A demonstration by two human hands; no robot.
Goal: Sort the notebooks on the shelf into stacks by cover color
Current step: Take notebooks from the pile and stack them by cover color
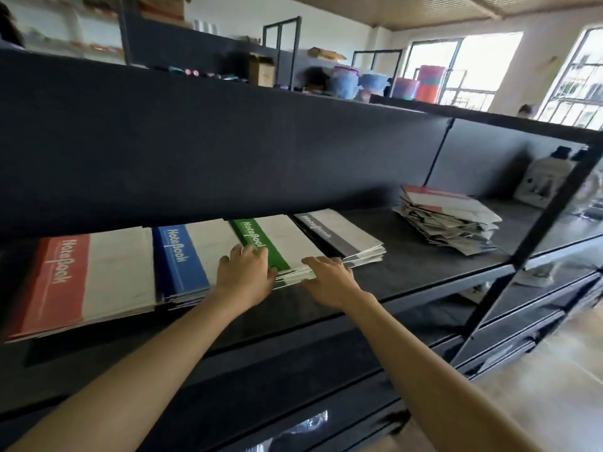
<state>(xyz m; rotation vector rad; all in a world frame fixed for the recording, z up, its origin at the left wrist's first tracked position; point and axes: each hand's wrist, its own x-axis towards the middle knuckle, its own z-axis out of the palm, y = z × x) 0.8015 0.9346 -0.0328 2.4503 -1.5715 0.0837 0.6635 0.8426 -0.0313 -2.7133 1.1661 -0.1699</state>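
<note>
Fingers (pixel 244 251) of the left hand (pixel 244 275) and right hand (pixel 329 282) were laid fairly straight, apparently without grip, against the green stack (pixel 282 236) on the shelf (pixel 408 259). Thin, floppy and slippery, it was judged best held at both sides.

Sorted stacks on shelf (pixel 408 256), lower left to centre of frame: four. One of each colour: red stack (pixel 65 275), blue stack (pixel 179 256), green stack (pixel 280 243), black stack (pixel 339 236). Notebooks per stack: edges too fine to count.
Unsorted pile (pixel 447 220), right of centre: one, too jumbled to count.
Your grips: two, left grip (pixel 244 272) and right grip (pixel 329 278).
Bottles (pixel 551 177), far right: two dark caps visible.
Plastic tubs (pixel 346 81), upper centre: blurred, count unclear.
Windows (pixel 463 66), upper right: two.
</note>
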